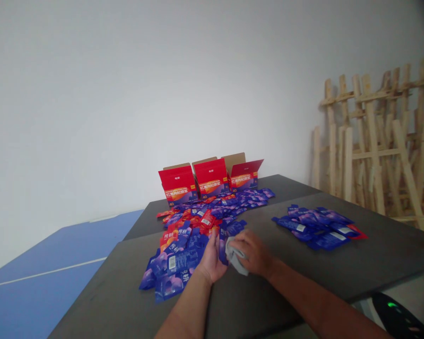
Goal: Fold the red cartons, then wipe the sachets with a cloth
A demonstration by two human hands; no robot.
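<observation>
My left hand [213,261] is closed on a blue pouch [223,247], held upright at the near edge of the pile. Bunched in my right hand [252,252] is a grey cloth [236,256], close against the right side of that pouch. Left of my hands lies a heap of blue pouches [178,263] mixed with red pouches [207,219], spreading back toward the boxes. A smaller group of blue pouches [314,226] rests to the right, with a bit of red at its edge.
Three red cartons, a left one [179,186], a middle one [211,178] and a right one [243,176], stand with raised flaps at the back of the dark table [254,292]. A blue table [49,273] is at left. Wooden frames [374,141] lean against the wall at right.
</observation>
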